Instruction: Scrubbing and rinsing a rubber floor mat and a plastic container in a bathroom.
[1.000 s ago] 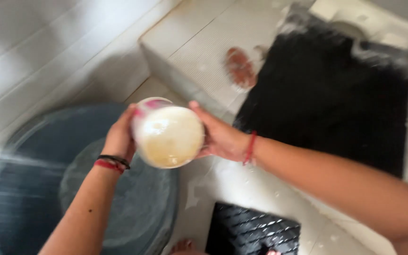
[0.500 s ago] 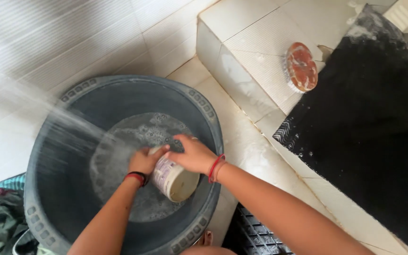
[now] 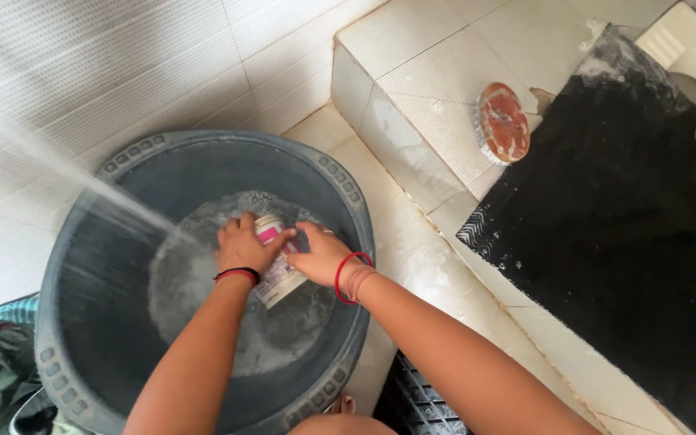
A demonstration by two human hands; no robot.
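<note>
Gripping a white tub with a pink band on its label, both hands work low inside the grey basin: the left hand is clasped over the tub's upper end, the right hand wraps its side, with a red cord at the wrist. The tub lies tilted in foamy water at the basin's bottom. A water jet slants in from the upper left. On the tiled step rests a round orange scrubber, beside a wet black mat.
</note>
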